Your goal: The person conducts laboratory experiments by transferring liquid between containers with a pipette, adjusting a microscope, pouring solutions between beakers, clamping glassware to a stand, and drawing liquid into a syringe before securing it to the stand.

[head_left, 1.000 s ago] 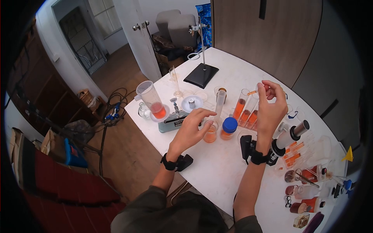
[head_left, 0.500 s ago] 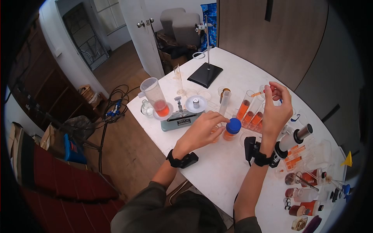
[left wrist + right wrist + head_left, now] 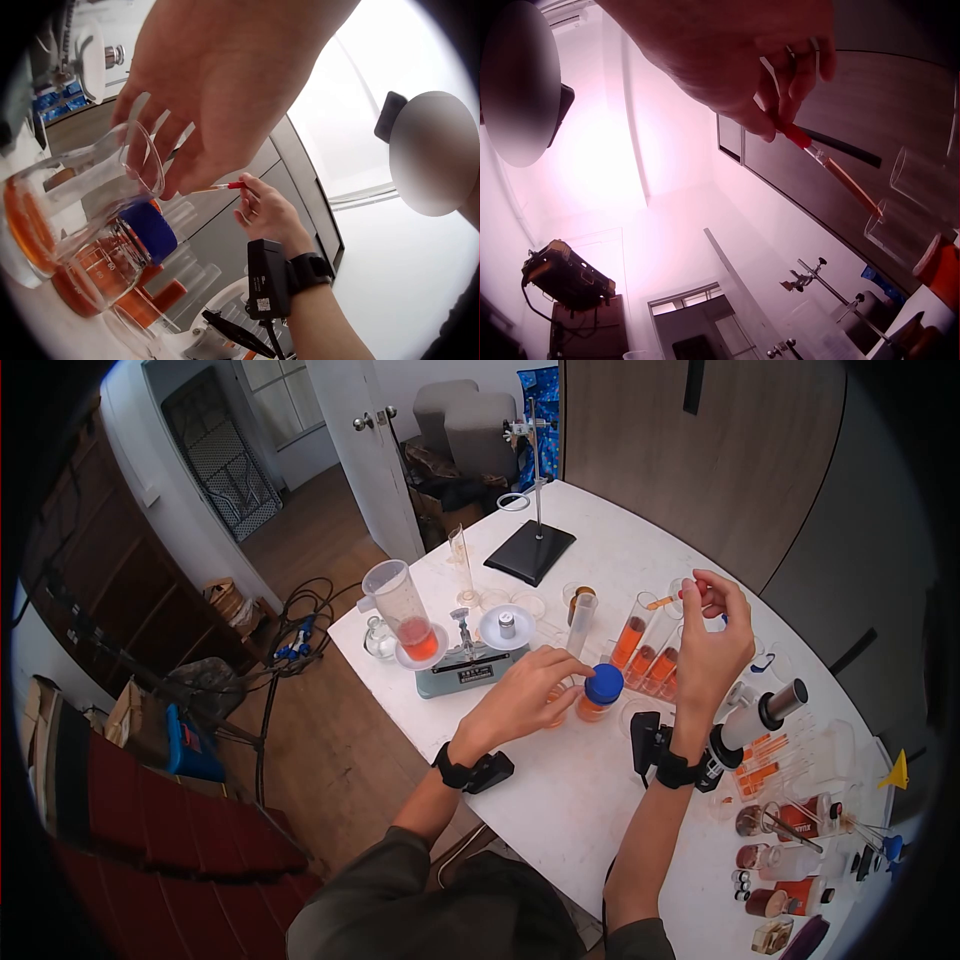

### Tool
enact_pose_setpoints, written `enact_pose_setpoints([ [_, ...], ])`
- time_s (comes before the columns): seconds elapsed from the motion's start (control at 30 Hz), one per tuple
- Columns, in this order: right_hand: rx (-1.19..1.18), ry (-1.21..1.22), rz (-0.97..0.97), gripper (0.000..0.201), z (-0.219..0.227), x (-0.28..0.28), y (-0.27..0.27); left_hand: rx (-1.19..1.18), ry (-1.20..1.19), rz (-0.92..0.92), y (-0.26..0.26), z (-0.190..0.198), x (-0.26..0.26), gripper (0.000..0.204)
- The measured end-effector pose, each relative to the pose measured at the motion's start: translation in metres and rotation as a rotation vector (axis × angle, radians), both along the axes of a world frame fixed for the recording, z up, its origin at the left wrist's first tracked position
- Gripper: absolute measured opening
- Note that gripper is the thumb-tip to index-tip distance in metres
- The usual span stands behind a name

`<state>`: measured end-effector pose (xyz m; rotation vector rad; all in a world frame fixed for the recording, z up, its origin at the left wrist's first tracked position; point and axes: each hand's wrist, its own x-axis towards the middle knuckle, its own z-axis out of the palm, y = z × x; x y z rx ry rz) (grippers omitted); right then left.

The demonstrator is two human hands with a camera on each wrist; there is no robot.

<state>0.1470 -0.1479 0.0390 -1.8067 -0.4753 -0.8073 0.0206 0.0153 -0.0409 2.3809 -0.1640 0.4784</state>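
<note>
My right hand [image 3: 717, 625] pinches the red bulb of a dropper [image 3: 847, 182]; its glass tube carries orange liquid. In the right wrist view the dropper's tip is at the mouth of a test tube [image 3: 889, 238] with orange-red liquid lower down. My left hand [image 3: 528, 690] is low over the table, fingers loosely bent, a fingertip right at the blue cap of a bottle [image 3: 602, 686] of orange liquid. A wide-mouthed glass vessel [image 3: 82, 180] with orange liquid stands beside that bottle; its rim overlaps the left fingers in the left wrist view and the hand mostly hides it from above.
A balance [image 3: 470, 672] bears a plastic beaker [image 3: 410, 620] of red liquid and a metal weight [image 3: 506, 625]. Behind it stand a plastic cylinder [image 3: 582, 622] and a retort stand [image 3: 530, 552]. A microscope [image 3: 755, 720] and several jars are on the right.
My left hand has moved right and closer to the blue-capped bottle, covering more of the glass vessel. The right hand keeps its hold on the dropper, while the head view has shifted slightly.
</note>
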Motion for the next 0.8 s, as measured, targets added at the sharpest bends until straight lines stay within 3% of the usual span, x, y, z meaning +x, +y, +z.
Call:
enact_pose_setpoints([
  [0.2, 0.009, -0.004, 0.008, 0.012, 0.0, 0.002, 0.0, -0.084, -0.135, 0.032, 0.003, 0.009, -0.004, 0.022],
  [0.27, 0.02, -0.001, 0.011, 0.012, 0.0, 0.002, -0.001, -0.03, -0.281, 0.225, 0.013, 0.018, -0.009, 0.02],
  [0.47, 0.034, -0.015, 0.024, 0.011, 0.0, 0.004, -0.002, 0.164, -0.317, 0.481, 0.036, 0.026, -0.004, 0.025],
  [0.8, 0.046, -0.033, 0.036, 0.013, 0.001, 0.005, -0.005, 0.325, -0.208, 0.523, 0.053, 0.019, 0.003, 0.03],
])
